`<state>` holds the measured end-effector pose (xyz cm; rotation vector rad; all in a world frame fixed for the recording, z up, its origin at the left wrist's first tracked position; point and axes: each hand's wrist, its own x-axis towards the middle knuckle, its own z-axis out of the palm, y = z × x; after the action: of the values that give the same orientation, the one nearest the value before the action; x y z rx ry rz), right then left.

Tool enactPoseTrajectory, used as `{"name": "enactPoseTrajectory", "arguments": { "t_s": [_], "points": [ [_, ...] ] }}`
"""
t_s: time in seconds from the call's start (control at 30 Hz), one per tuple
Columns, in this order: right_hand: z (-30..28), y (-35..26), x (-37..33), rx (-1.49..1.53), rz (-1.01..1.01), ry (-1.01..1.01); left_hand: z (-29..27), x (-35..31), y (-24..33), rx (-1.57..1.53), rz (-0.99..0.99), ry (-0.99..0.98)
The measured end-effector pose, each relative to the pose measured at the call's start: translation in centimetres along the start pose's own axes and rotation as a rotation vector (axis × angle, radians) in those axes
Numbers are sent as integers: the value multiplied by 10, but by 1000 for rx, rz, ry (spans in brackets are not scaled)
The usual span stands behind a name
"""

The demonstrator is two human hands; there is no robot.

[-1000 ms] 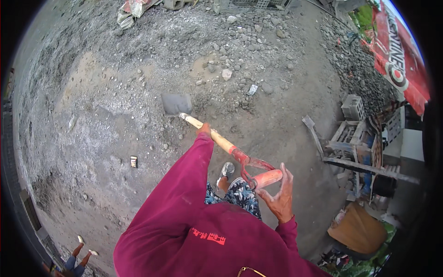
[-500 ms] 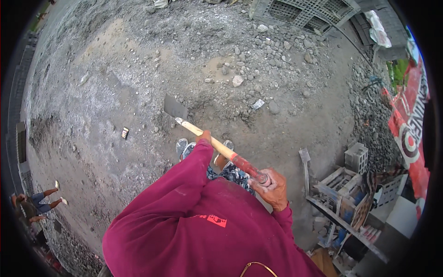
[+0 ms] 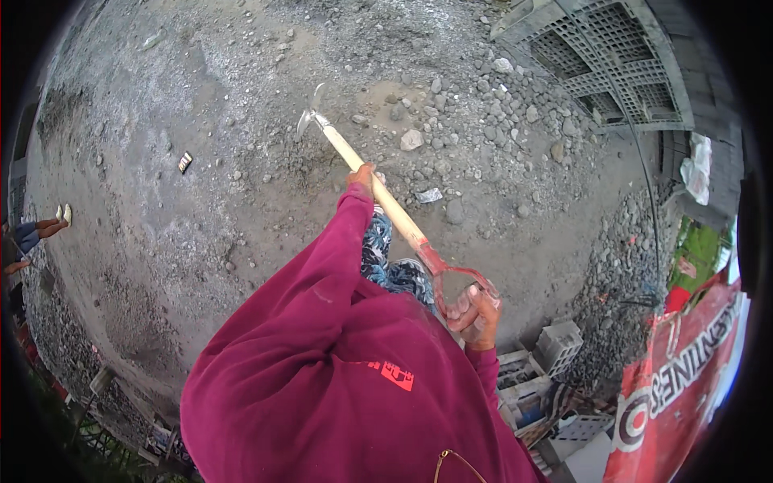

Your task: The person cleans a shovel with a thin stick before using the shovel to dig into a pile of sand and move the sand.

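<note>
A shovel (image 3: 398,216) with a pale wooden shaft and a red D-shaped handle runs slantwise in front of me. My left hand (image 3: 364,177) is closed around the shaft, partway toward the blade. At the other end my right hand (image 3: 478,319) has its fingers wrapped around the crossbar of the red handle. The metal blade (image 3: 309,113) shows nearly edge-on over the grey gravelly ground (image 3: 266,153), and I cannot tell whether it touches it. Both arms wear maroon sleeves.
Loose stones (image 3: 515,109) lie ahead to the right, below a grey plastic crate (image 3: 604,60). A hollow block (image 3: 559,346) and wooden frames stand at my right, near a red banner (image 3: 672,378). Another person's legs (image 3: 40,232) are at the far left.
The shovel has moved forward, and its blade has turned from showing its flat face to nearly edge-on. Its handle has rolled so the D shape shows. My view has swung to the right.
</note>
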<state>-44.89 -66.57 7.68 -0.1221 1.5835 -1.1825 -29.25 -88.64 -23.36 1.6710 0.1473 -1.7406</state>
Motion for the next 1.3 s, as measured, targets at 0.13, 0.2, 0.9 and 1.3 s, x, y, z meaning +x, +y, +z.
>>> {"name": "enactPoseTrajectory", "arguments": {
  "t_s": [0.13, 0.2, 0.9, 1.3],
  "points": [
    [-37, -30, 42, 347, 93, -6, 73, 12, -51, 253, -26, -45],
    [-55, -46, 68, 403, 145, -5, 96, 35, -62, 341, 54, 4],
    [-229, -348, 154, -352, 14, 86, 413, -113, -233, 187, -256, -29],
    [-157, -212, 254, 248, 181, 262, 380, 20, -118, 665, 63, 110]
  ]
}}
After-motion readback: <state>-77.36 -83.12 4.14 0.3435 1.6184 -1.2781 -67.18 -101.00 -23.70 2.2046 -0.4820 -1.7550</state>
